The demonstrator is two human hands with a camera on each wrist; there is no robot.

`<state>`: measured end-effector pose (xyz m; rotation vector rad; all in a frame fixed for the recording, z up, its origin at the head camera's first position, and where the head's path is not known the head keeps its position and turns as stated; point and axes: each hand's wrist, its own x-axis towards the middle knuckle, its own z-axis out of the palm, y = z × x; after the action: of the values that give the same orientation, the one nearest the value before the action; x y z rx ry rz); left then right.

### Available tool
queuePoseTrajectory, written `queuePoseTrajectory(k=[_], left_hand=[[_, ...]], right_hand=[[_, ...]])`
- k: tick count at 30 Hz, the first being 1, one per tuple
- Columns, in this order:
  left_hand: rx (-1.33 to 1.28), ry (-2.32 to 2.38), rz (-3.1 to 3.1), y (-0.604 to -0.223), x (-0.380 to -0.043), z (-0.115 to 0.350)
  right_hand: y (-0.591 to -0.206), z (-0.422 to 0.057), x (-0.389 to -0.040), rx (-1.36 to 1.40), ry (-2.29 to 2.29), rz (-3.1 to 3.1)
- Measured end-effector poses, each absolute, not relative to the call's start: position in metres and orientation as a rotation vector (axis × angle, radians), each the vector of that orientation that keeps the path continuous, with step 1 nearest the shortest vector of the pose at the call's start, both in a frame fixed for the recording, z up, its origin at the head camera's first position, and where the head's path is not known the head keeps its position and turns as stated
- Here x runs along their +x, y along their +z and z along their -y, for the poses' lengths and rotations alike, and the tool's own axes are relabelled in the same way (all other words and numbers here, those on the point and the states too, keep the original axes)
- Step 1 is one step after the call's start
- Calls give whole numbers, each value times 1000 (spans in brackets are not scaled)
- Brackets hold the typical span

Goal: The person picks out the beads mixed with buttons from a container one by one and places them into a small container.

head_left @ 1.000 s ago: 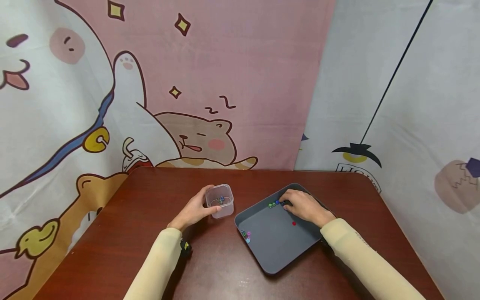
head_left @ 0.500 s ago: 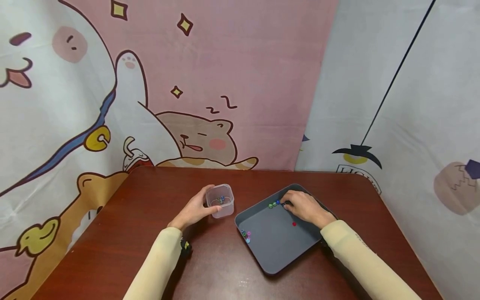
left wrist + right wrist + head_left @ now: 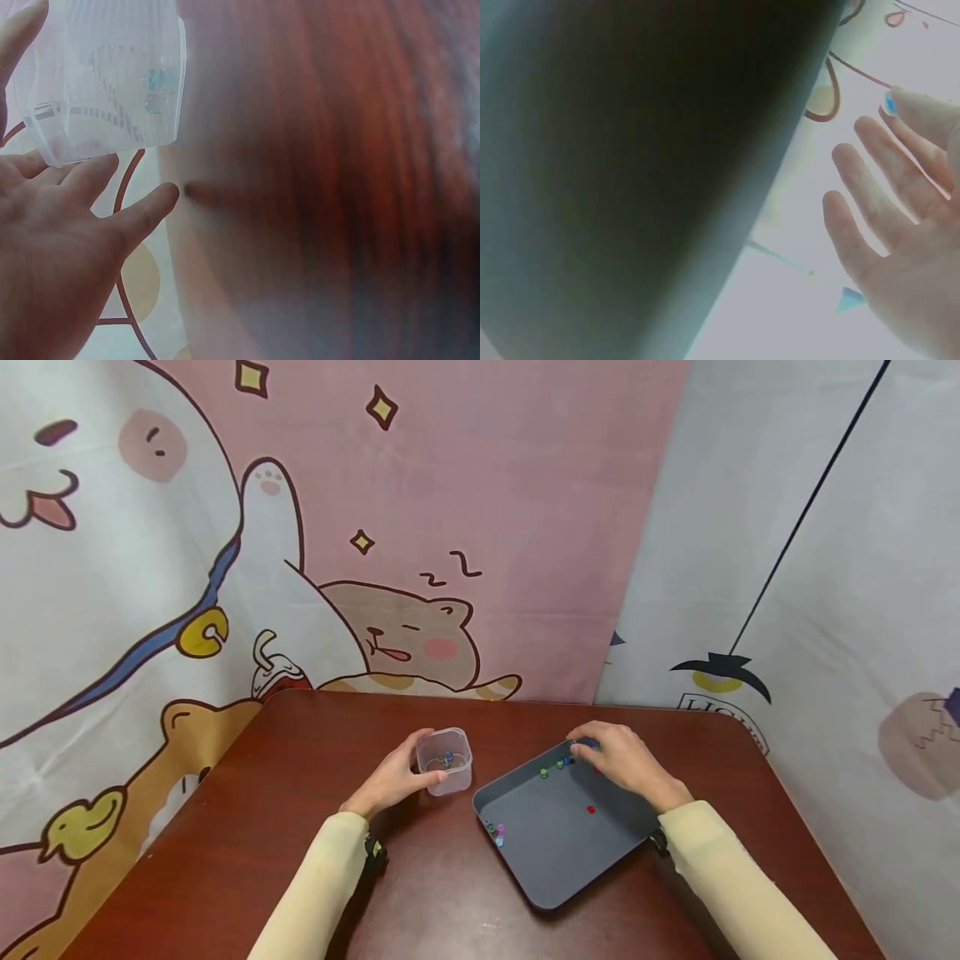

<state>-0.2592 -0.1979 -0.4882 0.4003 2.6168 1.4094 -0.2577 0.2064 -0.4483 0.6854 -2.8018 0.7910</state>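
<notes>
My left hand [image 3: 393, 781] grips a clear plastic box [image 3: 450, 781] from its left side, the thumb along the near wall. Several small blue and green beads [image 3: 447, 759] lie inside the box. Over the far right corner of a grey tray [image 3: 558, 860] is my right hand [image 3: 626, 760]. Between its thumb and index finger it pinches a small blue bead [image 3: 890, 103], while the other fingers stay spread. Below and left of that hand, green beads [image 3: 543, 773] and a dark blue bead [image 3: 567, 761] lie along the tray's far side.
A red bead [image 3: 591, 809] lies in the tray's right half. Pink and light blue beads [image 3: 500, 830] cluster in its left corner. The tray stands on a brown wooden table [image 3: 442, 893], with a cartoon-printed cloth [image 3: 540, 527] hanging behind.
My right hand has lifted from the tray floor with the blue bead between thumb and finger. The green beads sit slightly further apart. My left hand keeps its grip on the box.
</notes>
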Motion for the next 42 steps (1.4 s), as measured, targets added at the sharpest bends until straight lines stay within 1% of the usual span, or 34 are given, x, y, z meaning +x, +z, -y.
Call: queuePoseTrajectory(k=[8,25,34,42], left_hand=[[414,1417,-2617,-486,-260,199],[405,1399,-2620,-489,-261,199],[438,1398,-2602,-488,-260,200],[432,1367,-2627,-487,-262,201]], right_hand=[[-426,-199,-254,690,914,2720],[-406,-159,-261,715,1081,2612],[-404,-123,-265,771,1130,2514],[-416,-92,-270,854,1130,2497]])
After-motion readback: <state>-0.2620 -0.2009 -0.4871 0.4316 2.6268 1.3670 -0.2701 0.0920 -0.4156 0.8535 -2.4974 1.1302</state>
